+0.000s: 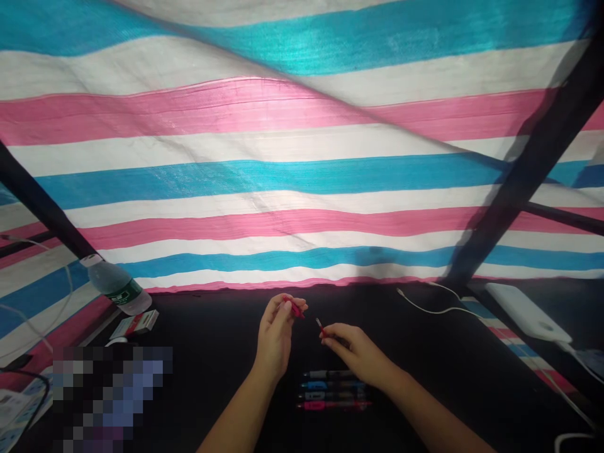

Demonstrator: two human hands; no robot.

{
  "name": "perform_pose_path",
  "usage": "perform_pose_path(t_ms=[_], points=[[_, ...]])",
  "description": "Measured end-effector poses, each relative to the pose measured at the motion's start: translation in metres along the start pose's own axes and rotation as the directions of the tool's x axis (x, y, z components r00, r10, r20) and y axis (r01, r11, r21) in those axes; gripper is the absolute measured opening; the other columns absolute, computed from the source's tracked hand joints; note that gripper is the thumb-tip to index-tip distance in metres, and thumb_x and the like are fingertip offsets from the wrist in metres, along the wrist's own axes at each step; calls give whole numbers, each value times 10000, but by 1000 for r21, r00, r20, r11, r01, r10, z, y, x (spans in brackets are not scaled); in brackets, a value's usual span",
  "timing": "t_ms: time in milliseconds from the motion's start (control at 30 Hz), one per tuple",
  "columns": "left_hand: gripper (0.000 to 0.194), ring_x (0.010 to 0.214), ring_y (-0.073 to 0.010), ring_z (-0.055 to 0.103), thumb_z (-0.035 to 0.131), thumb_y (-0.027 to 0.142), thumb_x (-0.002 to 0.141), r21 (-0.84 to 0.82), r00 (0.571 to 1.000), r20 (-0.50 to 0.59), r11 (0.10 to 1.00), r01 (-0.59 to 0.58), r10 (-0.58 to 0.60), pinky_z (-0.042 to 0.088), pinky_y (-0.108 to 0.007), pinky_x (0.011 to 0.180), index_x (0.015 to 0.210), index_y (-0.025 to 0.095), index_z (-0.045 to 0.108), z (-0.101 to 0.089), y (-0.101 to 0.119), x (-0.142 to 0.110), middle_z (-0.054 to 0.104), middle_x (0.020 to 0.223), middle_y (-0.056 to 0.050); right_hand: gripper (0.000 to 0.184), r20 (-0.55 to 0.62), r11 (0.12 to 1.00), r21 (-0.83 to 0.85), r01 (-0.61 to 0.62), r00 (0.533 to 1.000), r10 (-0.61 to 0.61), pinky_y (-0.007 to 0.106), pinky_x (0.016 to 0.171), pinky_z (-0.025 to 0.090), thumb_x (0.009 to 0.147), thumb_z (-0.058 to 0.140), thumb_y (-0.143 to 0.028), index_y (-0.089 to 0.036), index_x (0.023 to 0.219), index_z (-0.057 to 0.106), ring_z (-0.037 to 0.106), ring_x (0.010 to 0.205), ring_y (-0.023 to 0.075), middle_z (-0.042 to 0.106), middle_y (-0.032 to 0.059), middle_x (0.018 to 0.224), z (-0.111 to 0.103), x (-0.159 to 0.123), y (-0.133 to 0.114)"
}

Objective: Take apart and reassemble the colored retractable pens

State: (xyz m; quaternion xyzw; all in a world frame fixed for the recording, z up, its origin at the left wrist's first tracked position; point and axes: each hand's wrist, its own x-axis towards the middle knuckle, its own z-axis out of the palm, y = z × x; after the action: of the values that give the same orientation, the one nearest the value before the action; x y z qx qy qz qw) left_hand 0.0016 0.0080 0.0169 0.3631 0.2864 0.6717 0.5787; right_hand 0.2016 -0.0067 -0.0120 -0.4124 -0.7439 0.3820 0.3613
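My left hand (275,336) is raised over the dark tabletop, thumb and fingers closed on a small red piece (295,307) whose exact kind is partly hidden by the fingertips. To its right, my right hand (356,349) pinches a thin red stick with a pale, metal-looking tip (319,323), which resembles a pen refill. The tip points up and left towards the red piece, with a small gap between them. Below the hands, several pens lie side by side: a grey one (323,374), a blue one (318,385) and a pink one (315,406) among them.
Black tabletop (212,352) lies under the hands. At left are a water bottle (117,286), a small box (135,324) and a pixelated area. A white power bank (528,313) and white cable (438,311) lie at right. Striped sheeting (283,176) hangs behind, between dark poles.
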Motion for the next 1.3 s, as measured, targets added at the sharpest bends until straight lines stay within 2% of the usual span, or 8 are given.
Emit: perform_pose_path(t_ms=[167, 267, 400, 500, 633, 833, 1067, 1300], points=[[179, 558, -102, 391, 727, 356, 889, 126, 993, 25, 986, 109, -112, 325, -241, 570, 949, 197, 671, -1, -11, -1, 418, 631, 74, 183, -4, 998, 48, -26, 1000, 26, 310, 758, 497, 1002, 605, -338, -208, 1014, 733, 661, 834, 217, 740, 36, 921, 1, -1, -3], [245, 641, -122, 443, 774, 372, 863, 425, 985, 112, 902, 71, -131, 343, -253, 623, 1014, 184, 733, -4, -15, -4, 503, 688, 42, 181, -1, 999, 44, -23, 1000, 23, 298, 711, 478, 1005, 593, -331, -203, 972, 718, 632, 782, 199, 713, 30, 884, 1, -1, -5], [209, 800, -169, 540, 756, 378, 883, 536, 974, 194, 844, -4, -119, 400, -285, 762, 881, 170, 777, -6, -15, -5, 665, 852, -33, 205, -30, 1000, -12, 7, 1000, -8, 292, 688, 451, 1006, 595, -341, -206, 911, 716, 600, 756, 188, 668, 18, 829, 0, -1, -6], [208, 707, -129, 480, 769, 366, 883, 457, 977, 150, 887, 67, -151, 370, -256, 682, 939, 168, 801, -6, -16, -4, 621, 766, -11, 203, -57, 1000, -21, 19, 998, -20, 297, 700, 451, 999, 607, -352, -209, 932, 734, 611, 773, 194, 672, 23, 837, -1, 0, -5], [264, 668, -95, 451, 840, 322, 823, 77, 972, 48, 971, 227, -231, 360, -214, 599, 997, 128, 800, -5, -16, -1, 635, 809, -37, 198, -83, 1000, 10, 17, 996, -16, 296, 693, 457, 997, 603, -350, -213, 1013, 745, 632, 793, 201, 702, 35, 877, -2, 1, -3], [212, 674, -71, 499, 846, 206, 811, -348, 910, 55, 846, 404, -412, 366, -145, 484, 968, 85, 772, -5, -7, 4, 659, 933, -83, 246, -93, 998, 60, 1, 996, 5, 297, 685, 476, 1018, 568, -380, -208, 1046, 741, 664, 813, 207, 737, 45, 888, 1, 0, 4], [165, 631, -52, 480, 807, 202, 853, -400, 875, 127, 783, 476, -467, 281, -103, 368, 929, 68, 748, -7, -2, 2, 652, 923, -82, 317, -101, 998, 65, 8, 995, -1, 312, 708, 511, 1034, 537, -445, -203, 1063, 739, 681, 843, 215, 747, 58, 920, 1, 0, 7], [300, 579, -42, 407, 880, 295, 787, -204, 902, 58, 879, 430, -428, 176, -113, 355, 973, 88, 769, -2, -3, 0, 694, 958, -98, 301, -71, 998, 52, 23, 997, -19, 289, 666, 498, 1020, 572, -453, -208, 1069, 739, 646, 796, 197, 712, 53, 896, 1, -3, -3]])
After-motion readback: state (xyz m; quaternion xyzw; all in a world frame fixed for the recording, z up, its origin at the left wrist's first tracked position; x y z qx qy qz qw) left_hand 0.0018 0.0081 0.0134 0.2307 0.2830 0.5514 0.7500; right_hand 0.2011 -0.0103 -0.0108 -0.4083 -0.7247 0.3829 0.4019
